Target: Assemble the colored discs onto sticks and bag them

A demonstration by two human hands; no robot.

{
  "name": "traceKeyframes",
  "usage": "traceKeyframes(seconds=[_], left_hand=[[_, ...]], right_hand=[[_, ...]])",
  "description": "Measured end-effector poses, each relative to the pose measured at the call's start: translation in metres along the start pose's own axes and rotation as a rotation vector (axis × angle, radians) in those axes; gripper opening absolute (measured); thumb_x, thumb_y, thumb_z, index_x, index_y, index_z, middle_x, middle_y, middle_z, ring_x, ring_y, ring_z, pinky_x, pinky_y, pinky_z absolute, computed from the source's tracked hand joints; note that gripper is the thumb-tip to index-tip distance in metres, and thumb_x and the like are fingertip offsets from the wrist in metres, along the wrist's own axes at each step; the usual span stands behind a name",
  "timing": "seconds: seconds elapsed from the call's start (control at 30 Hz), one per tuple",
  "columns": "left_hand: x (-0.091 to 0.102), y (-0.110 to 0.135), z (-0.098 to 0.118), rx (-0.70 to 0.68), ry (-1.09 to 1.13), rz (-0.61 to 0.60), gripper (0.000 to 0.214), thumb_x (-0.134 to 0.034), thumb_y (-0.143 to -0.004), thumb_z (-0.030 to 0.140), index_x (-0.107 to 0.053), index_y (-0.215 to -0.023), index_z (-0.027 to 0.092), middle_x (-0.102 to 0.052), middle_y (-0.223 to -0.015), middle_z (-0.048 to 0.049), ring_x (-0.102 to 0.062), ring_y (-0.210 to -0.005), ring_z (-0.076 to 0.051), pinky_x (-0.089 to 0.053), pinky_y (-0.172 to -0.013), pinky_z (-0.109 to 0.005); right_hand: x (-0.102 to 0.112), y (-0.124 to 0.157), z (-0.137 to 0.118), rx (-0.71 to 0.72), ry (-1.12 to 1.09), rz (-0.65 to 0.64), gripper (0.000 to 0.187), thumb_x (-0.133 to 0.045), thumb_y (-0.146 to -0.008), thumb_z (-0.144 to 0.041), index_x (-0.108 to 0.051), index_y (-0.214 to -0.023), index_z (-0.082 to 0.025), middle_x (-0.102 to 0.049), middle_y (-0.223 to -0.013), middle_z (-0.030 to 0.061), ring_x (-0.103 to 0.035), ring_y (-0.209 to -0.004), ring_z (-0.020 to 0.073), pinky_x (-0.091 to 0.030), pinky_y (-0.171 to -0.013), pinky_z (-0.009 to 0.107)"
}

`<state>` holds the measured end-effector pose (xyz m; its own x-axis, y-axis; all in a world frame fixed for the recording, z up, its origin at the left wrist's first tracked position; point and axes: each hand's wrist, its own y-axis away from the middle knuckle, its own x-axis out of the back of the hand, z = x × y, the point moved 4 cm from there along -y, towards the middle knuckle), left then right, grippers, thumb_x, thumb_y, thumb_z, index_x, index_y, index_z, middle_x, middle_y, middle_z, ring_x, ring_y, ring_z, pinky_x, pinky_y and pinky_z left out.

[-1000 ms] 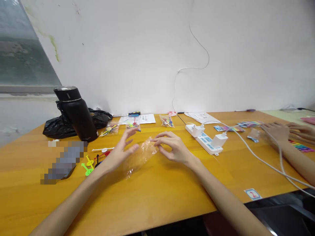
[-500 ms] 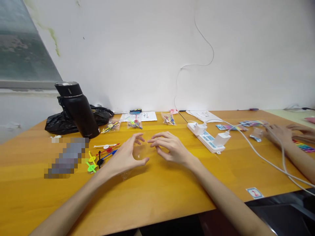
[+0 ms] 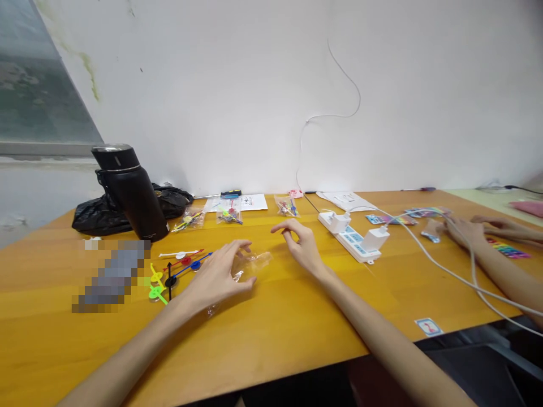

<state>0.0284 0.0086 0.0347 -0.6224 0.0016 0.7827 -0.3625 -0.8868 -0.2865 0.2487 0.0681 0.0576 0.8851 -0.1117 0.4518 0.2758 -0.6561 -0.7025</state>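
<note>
My left hand [image 3: 216, 274] is over the table, thumb and fingers spread apart. A crumpled clear plastic bag [image 3: 257, 261] lies under and beside it, partly hidden by the hand. My right hand [image 3: 303, 249] hovers to the right of the bag, apart from it, index finger stretched out and the others bent, with nothing visible in it. Just left of my left hand lie several plastic spinner arrows: a white arrow [image 3: 181, 255], a red arrow [image 3: 186, 260], a blue arrow [image 3: 195, 265], a black arrow [image 3: 170, 281], a yellow arrow [image 3: 156, 277] and a green arrow [image 3: 155, 293].
Bagged arrows [image 3: 229, 213] lie near the wall, with another bag [image 3: 287, 207] farther right. A black bottle [image 3: 136, 195] stands left by a black plastic bag [image 3: 91, 215]. A power strip [image 3: 354, 243] with white cables is right. Another person's hands [image 3: 466, 232] work at far right.
My right hand has moved up and right, away from my left hand. The clear bag now shows crumpled beyond my left fingers. The left hand stays nearly in place.
</note>
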Motion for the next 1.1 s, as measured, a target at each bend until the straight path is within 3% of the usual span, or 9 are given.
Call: traceKeyframes(seconds=[0.13,0.33,0.4,0.5,0.63,0.7,0.8,0.93,1.1], left_hand=[[0.0,0.001,-0.002,0.045,-0.042,0.001,0.067,-0.07,-0.078,0.048,-0.047,-0.137,0.027,-0.063,-0.133,-0.01,-0.061,-0.12,-0.035,-0.046,-0.1,-0.051],[-0.004,0.005,0.003,-0.014,-0.083,-0.009,0.071,-0.07,-0.078,0.048,-0.045,-0.141,0.026,-0.062,-0.136,-0.0122,-0.061,-0.121,-0.037,-0.047,-0.101,-0.052],[-0.006,0.006,0.005,-0.041,-0.11,0.001,0.069,-0.069,-0.078,0.048,-0.047,-0.139,0.025,-0.064,-0.133,-0.0127,-0.063,-0.118,-0.038,-0.048,-0.098,-0.051],[-0.01,0.007,0.005,-0.069,-0.162,0.008,0.063,-0.069,-0.078,0.049,-0.053,-0.133,0.023,-0.067,-0.126,-0.0142,-0.064,-0.113,-0.04,-0.05,-0.095,-0.052],[-0.011,0.008,0.006,-0.123,-0.189,0.008,0.066,-0.071,-0.075,0.047,-0.054,-0.135,0.023,-0.064,-0.134,-0.0149,-0.06,-0.121,-0.041,-0.047,-0.102,-0.052],[-0.01,0.009,0.008,-0.129,-0.192,0.009,0.066,-0.071,-0.075,0.047,-0.055,-0.135,0.024,-0.064,-0.134,-0.0147,-0.06,-0.122,-0.041,-0.047,-0.102,-0.053],[-0.009,0.009,0.009,-0.117,-0.204,0.0,0.067,-0.069,-0.077,0.05,-0.054,-0.136,0.022,-0.064,-0.134,-0.0158,-0.061,-0.121,-0.04,-0.048,-0.101,-0.053],[-0.006,0.009,0.013,-0.114,-0.176,-0.006,0.066,-0.07,-0.078,0.045,-0.052,-0.139,0.026,-0.065,-0.134,-0.0125,-0.061,-0.121,-0.038,-0.048,-0.102,-0.052],[0.006,0.006,0.015,-0.077,-0.035,0.091,0.07,-0.072,-0.078,0.041,-0.047,-0.143,0.032,-0.065,-0.131,-0.0079,-0.063,-0.116,-0.034,-0.05,-0.098,-0.05]], right_hand=[[-0.005,0.002,0.006,-0.02,0.023,0.035,0.031,-0.044,-0.091,-0.006,-0.071,-0.094,-0.021,-0.074,-0.097,0.0044,-0.066,-0.094,0.0201,-0.05,-0.09,0.035],[-0.027,-0.014,-0.022,0.027,-0.013,-0.061,0.025,-0.047,-0.094,-0.011,-0.07,-0.097,-0.02,-0.073,-0.098,0.0053,-0.066,-0.096,0.019,-0.049,-0.09,0.033],[-0.046,-0.029,-0.028,-0.052,-0.054,-0.234,0.023,-0.049,-0.095,-0.014,-0.07,-0.101,-0.02,-0.075,-0.099,0.0045,-0.068,-0.093,0.0169,-0.051,-0.086,0.03],[-0.087,-0.052,-0.031,-0.137,0.036,-0.618,0.02,-0.059,-0.09,-0.02,-0.073,-0.105,-0.02,-0.076,-0.1,0.004,-0.07,-0.088,0.0164,-0.051,-0.08,0.026],[-0.142,-0.072,-0.022,-0.24,0.138,-0.996,0.015,-0.069,-0.084,-0.028,-0.076,-0.093,-0.018,-0.077,-0.088,0.0028,-0.069,-0.079,0.0155,-0.049,-0.069,0.022],[-0.163,-0.073,-0.017,-0.287,0.116,-1.125,0.015,-0.072,-0.083,-0.031,-0.076,-0.088,-0.016,-0.076,-0.079,0.0014,-0.067,-0.071,0.0139,-0.047,-0.062,0.021],[-0.179,-0.072,-0.014,-0.265,0.061,-1.183,0.011,-0.074,-0.082,-0.027,-0.074,-0.084,-0.015,-0.074,-0.074,-0.0013,-0.063,-0.066,0.0113,-0.046,-0.06,0.019],[-0.156,-0.085,-0.022,-0.166,-0.122,-1.148,0.01,-0.066,-0.089,-0.021,-0.073,-0.087,-0.014,-0.073,-0.074,-0.0007,-0.064,-0.067,0.0096,-0.048,-0.067,0.019],[-0.054,-0.124,-0.052,-0.077,-0.04,-0.766,0.017,-0.059,-0.094,-0.026,-0.07,-0.089,-0.014,-0.071,-0.077,0.0021,-0.063,-0.071,0.0114,-0.046,-0.063,0.021]])
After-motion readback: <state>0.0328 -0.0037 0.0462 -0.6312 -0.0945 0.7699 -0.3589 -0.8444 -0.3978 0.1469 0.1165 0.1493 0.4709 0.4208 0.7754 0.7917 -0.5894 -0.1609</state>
